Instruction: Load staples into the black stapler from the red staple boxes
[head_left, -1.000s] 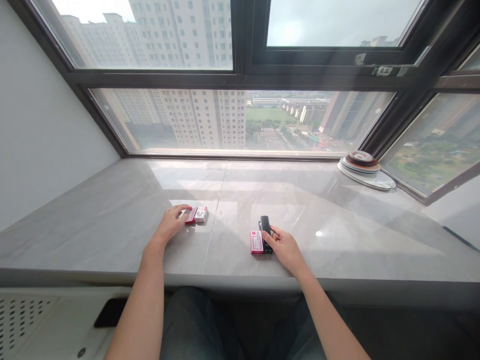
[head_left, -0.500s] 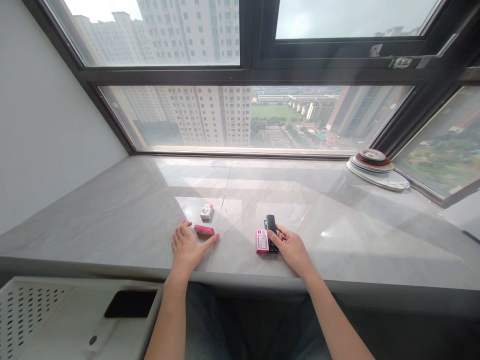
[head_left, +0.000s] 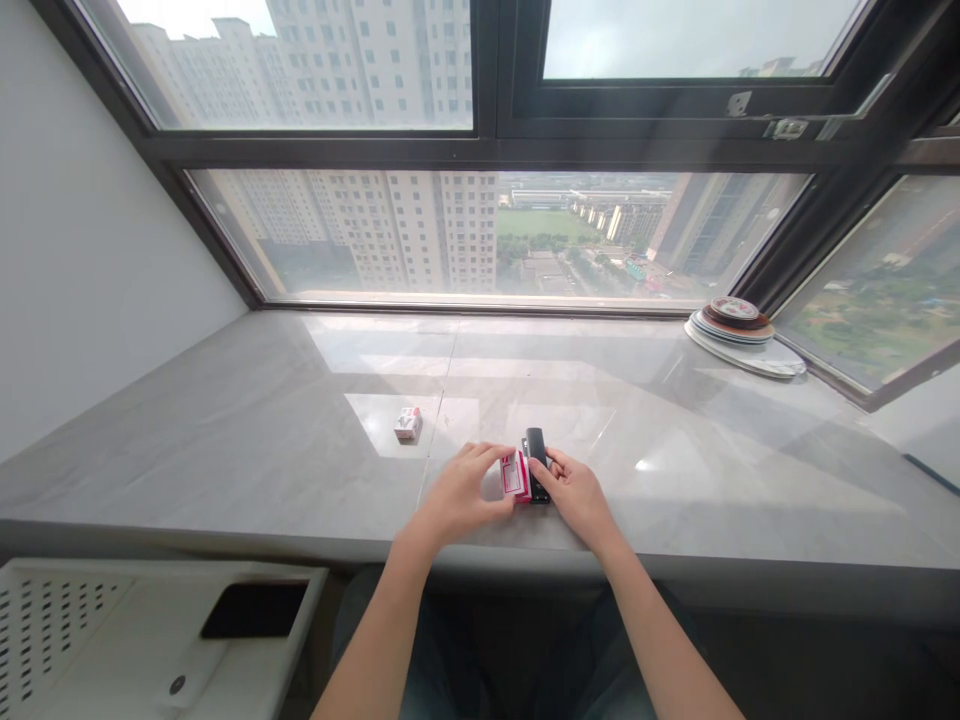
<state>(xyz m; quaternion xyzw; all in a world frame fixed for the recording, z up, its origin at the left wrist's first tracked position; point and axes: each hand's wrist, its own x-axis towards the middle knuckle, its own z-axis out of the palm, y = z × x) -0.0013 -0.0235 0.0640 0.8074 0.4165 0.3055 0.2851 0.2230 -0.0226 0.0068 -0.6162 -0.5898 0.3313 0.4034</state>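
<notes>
My left hand [head_left: 466,492] pinches a red and white box [head_left: 511,474] between thumb and fingers, near the middle of the grey sill. Right beside that box, on its right, a black stapler [head_left: 537,466] lies lengthwise, pointing away from me. My right hand [head_left: 574,492] grips the stapler, thumb on top and fingers round its right side. Part of a second red-edged box [head_left: 525,480] shows between the held box and the stapler. A small white box [head_left: 408,424] sits apart, farther left.
Stacked plates [head_left: 739,335] stand at the back right by the window frame. Below the sill's front edge at the left is a white perforated surface [head_left: 135,640] with a dark phone-like rectangle [head_left: 255,610]. Windows rise behind the sill [head_left: 225,430].
My left hand has moved right, bringing the red box from near the small white box to beside the stapler. My right hand remains on the stapler. The view has shifted slightly.
</notes>
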